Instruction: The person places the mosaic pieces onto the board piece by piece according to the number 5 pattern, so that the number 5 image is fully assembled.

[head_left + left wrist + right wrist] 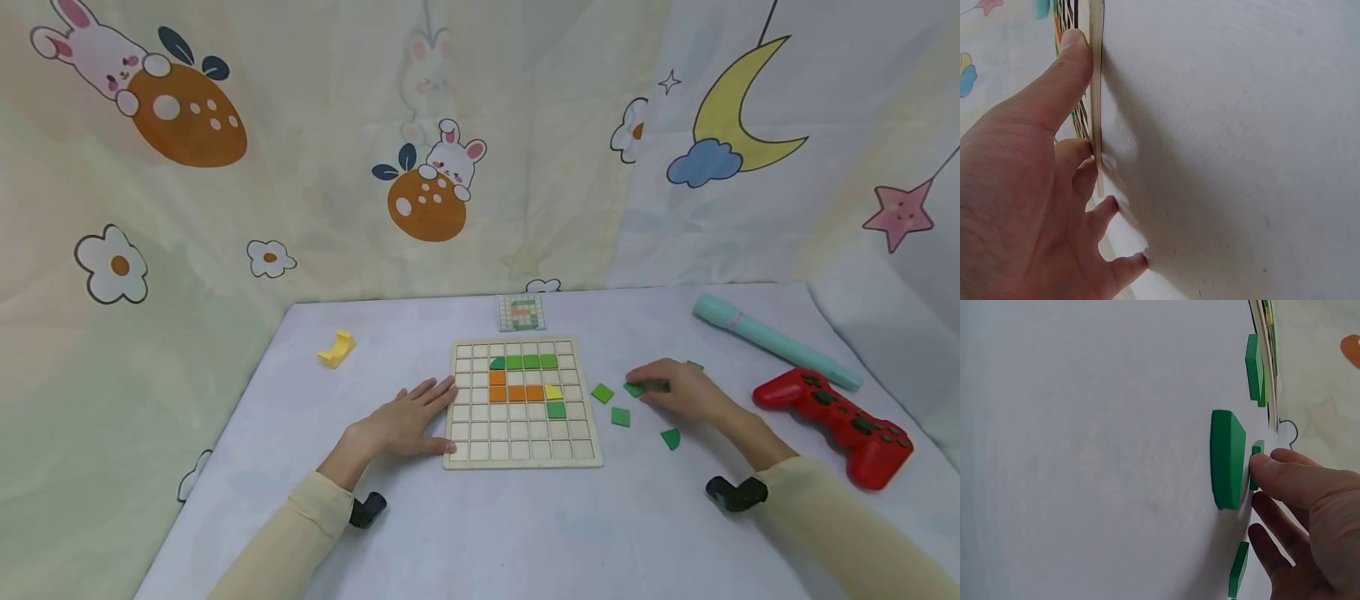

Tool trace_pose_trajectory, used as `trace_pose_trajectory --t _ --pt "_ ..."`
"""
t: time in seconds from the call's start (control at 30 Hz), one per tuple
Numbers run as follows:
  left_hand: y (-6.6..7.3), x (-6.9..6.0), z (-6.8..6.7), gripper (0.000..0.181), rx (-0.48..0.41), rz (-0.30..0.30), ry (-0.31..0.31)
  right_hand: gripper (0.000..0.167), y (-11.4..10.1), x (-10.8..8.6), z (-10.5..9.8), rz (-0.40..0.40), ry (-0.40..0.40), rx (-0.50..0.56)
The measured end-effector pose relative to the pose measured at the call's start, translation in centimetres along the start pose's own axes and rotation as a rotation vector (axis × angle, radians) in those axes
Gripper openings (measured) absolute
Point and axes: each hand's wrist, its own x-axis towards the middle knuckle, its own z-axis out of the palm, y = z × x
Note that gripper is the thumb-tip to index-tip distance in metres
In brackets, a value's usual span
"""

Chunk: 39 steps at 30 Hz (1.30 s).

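On my head feed I see a green piece (633,390) right of centre, pinched between thumb and fingertip of the right hand (684,392). The grid board (519,431) lies mid-frame, its left edge touched by the left hand (401,422), fingers straight and spread. A red controller (828,410) rests far right on the worktop (525,533).

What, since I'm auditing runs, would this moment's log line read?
left hand: touches left edge of board | right hand: pinches green tile | board: partly filled | loose green tiles: right of board
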Motion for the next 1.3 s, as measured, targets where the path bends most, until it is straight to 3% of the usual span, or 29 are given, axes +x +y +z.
trace_pose_trajectory --t 0.43,0.93,1.3 --pt "0.0 0.0 0.0 0.091 -0.004 -0.003 0.001 0.025 -2.1 0.4 1.0 0.011 0.036 0.036" --pt "0.0 0.0 0.1 0.09 -0.009 -0.003 0.01 0.021 -9.0 2.0 4.6 -0.176 -0.067 0.043" --pt "-0.1 0.1 0.3 0.092 -0.006 0.006 0.007 0.02 -10.1 1.6 6.0 -0.226 -0.064 0.001"
